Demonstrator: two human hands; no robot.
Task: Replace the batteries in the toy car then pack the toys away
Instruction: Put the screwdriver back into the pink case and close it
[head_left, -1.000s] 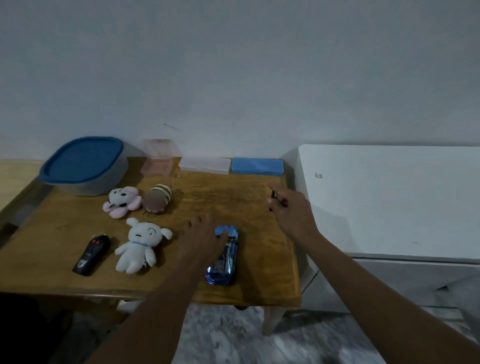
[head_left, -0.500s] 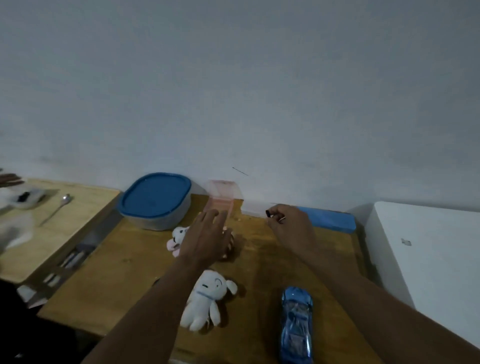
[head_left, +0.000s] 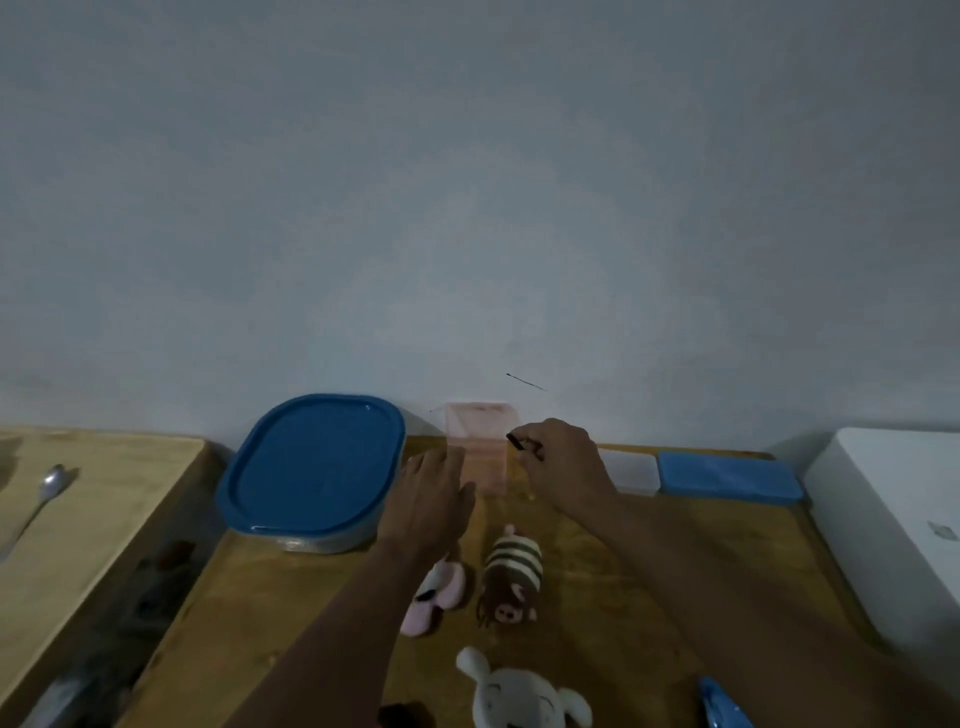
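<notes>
At the far edge of the desk (head_left: 649, 571), the left hand (head_left: 431, 504) hovers with straight fingers beside a pink box (head_left: 480, 441); the right hand (head_left: 563, 467) pinches a small dark stick (head_left: 519, 443). The toy car (head_left: 719, 706) lies at the near right.

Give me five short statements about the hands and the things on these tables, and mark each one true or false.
1. The right hand pinches a small dark object. True.
2. The oval container with a blue lid stands open. False: its lid is on.
3. The left hand grips the brown striped plush toy. False: its fingers are straight and hold nothing, next to the pink translucent box.
4. The blue toy car lies apart from both hands. True.
5. The metal spoon lies among the toys. False: it lies on the lighter wooden table to the left.
</notes>
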